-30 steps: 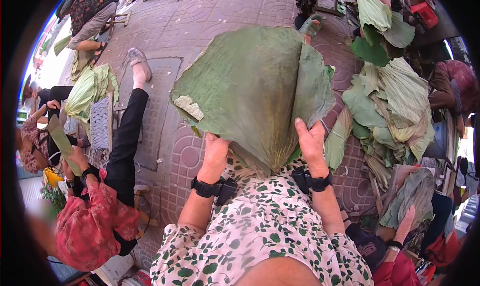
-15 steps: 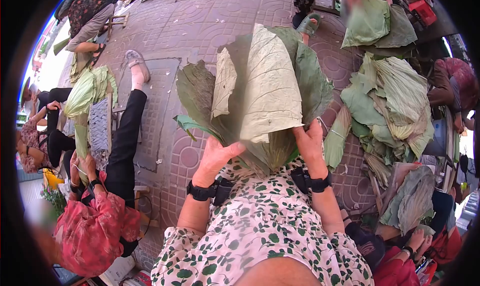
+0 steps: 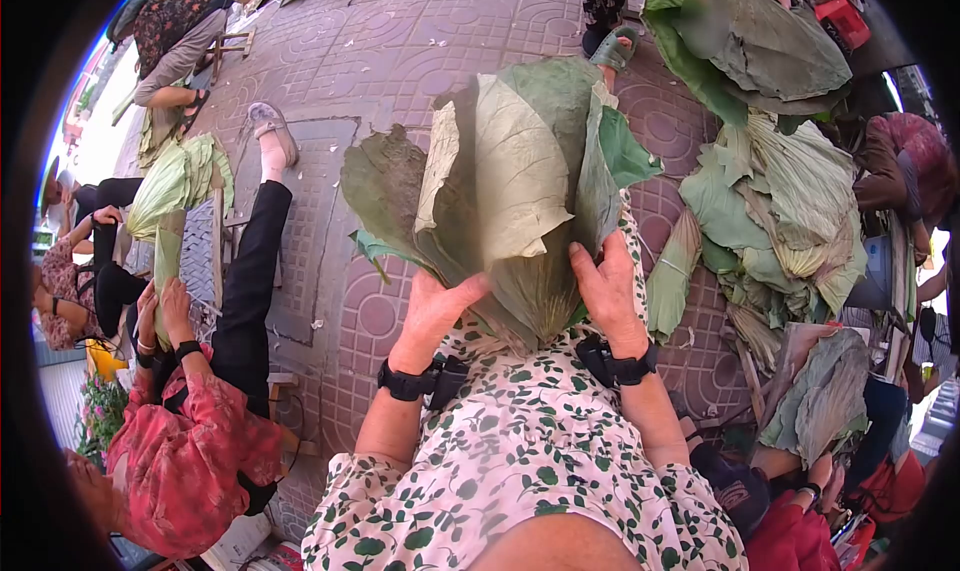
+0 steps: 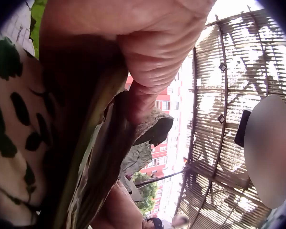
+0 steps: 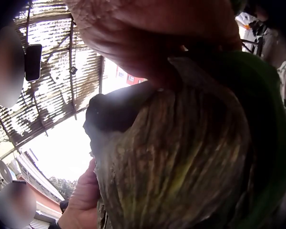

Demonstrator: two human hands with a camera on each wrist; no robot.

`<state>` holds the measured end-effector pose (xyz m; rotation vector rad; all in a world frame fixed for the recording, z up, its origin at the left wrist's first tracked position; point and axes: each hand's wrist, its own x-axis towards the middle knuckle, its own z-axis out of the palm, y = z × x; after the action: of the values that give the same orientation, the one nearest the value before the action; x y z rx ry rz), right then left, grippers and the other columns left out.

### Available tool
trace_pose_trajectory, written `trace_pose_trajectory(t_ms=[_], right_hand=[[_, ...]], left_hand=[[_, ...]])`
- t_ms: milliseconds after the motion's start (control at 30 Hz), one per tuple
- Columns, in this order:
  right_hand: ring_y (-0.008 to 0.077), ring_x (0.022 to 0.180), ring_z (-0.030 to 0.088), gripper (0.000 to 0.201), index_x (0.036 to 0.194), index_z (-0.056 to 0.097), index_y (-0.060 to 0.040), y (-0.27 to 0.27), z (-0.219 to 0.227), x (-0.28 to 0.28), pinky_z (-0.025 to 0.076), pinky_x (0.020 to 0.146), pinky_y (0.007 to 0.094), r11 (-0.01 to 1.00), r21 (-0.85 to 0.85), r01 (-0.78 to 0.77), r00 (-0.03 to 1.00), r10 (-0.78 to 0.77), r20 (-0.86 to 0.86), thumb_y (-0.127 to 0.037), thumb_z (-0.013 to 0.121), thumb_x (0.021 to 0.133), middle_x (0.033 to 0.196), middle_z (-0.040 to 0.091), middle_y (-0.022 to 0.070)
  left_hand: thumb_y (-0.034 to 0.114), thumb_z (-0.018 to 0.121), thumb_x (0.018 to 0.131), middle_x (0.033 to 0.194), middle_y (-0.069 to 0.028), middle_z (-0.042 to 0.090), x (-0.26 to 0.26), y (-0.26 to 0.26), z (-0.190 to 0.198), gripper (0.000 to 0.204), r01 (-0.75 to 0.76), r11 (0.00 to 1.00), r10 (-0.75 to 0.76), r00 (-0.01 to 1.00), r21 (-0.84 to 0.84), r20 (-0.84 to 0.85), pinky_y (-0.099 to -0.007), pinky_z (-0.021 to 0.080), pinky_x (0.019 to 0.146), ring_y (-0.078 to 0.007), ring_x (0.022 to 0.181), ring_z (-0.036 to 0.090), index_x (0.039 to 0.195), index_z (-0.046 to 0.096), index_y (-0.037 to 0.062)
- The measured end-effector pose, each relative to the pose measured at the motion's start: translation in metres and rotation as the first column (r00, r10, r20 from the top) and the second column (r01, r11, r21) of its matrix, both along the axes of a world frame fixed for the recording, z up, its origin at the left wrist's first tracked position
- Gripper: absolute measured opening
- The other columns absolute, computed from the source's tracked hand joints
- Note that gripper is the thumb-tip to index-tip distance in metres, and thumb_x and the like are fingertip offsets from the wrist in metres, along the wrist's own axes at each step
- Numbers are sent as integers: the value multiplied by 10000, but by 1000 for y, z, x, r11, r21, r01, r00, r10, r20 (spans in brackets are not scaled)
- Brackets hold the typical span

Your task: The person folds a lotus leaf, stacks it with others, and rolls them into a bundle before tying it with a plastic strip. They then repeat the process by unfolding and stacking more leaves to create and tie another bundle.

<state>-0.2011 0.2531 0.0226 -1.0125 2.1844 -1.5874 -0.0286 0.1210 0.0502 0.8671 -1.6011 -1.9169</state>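
Observation:
A stack of large dried lotus leaves [image 3: 520,171] stands over the lap in the head view, cupped upward with the pale veined inner leaf showing. My left hand [image 3: 430,316] grips its lower left side, thumb laid over the front and fingers hidden behind. On the other side my right hand [image 3: 612,291] holds the stack the same way, its thumb on the front. In the left wrist view the thumb [image 4: 143,100] presses on the layered leaf edges [image 4: 105,157]. The right wrist view shows the ribbed leaf base [image 5: 171,152] under the right hand.
A big pile of lotus leaves [image 3: 790,201] lies to the right, with a tied bundle [image 3: 675,271] beside it. Seated people work leaves on both sides, one in a red shirt [image 3: 190,441] at left. Patterned paving [image 3: 420,31] stretches ahead.
The broad green leaf face turned up in front has given way to pale inner leaves. My right hand has shifted slightly left, and the right side of the stack has drawn inward.

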Motion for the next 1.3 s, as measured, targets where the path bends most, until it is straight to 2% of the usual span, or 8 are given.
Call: trace_pose_trajectory(t_ms=[100,200,333,400,467,600,1133,1300], right_hand=[[326,777,485,267,1036,511,20,0,-1,0,401,699,376,1000,-30,-9,1000,9,0,-90,559,797,870,493,179],[330,771,484,259,1037,512,22,0,2,1,402,696,373,999,-33,-2,1000,2,13,-82,552,803,869,492,181],[325,763,483,255,1038,510,25,0,-1,1,402,690,369,998,-65,-14,1000,13,-16,-78,548,807,863,489,181],[322,757,482,255,1037,510,26,0,1,1,402,684,369,997,-73,-14,1000,12,-26,-77,548,807,860,487,181],[316,741,478,254,1034,510,26,3,6,2,401,669,368,999,44,-4,1000,4,-9,-73,547,804,852,483,180],[312,728,475,252,1032,509,26,-1,0,0,400,659,366,998,-64,-13,998,10,-56,-69,545,801,845,482,178],[282,845,514,345,1144,495,16,1,1,1,420,763,338,998,-61,-34,998,37,56,-32,508,803,958,519,164],[285,879,520,355,1156,489,22,1,-2,0,420,784,338,997,-70,-39,999,42,31,-28,503,805,986,524,168]], left_hand=[[93,680,757,979,-53,633,-1,-1,-5,354,-61,995,50,990,81,133,-261,467,756,-118,849,574,1079,590,-26],[45,639,770,918,-43,648,-5,3,0,279,-77,993,77,997,88,8,-253,473,718,-112,798,585,1037,612,-29],[18,616,779,939,-48,646,-6,3,-2,263,-78,992,77,997,95,13,-259,469,747,-117,831,586,1037,611,-29],[54,633,773,874,-35,651,-7,4,-6,238,-129,988,132,990,81,-39,-237,475,633,-100,727,589,999,626,-19],[77,644,767,826,-26,648,-4,1,-11,225,-116,990,114,993,83,19,-225,453,558,-89,657,575,972,632,-14],[136,673,748,700,-1,627,-4,0,-13,208,-115,990,110,992,78,63,-199,367,393,-62,487,515,905,647,1],[98,672,737,785,-19,642,-7,-1,-18,254,-132,988,129,991,80,31,-196,409,441,-77,594,573,966,634,-4],[74,668,736,819,-31,647,-4,-3,-21,264,-134,987,130,990,94,47,-221,459,532,-98,651,591,983,627,-10]])
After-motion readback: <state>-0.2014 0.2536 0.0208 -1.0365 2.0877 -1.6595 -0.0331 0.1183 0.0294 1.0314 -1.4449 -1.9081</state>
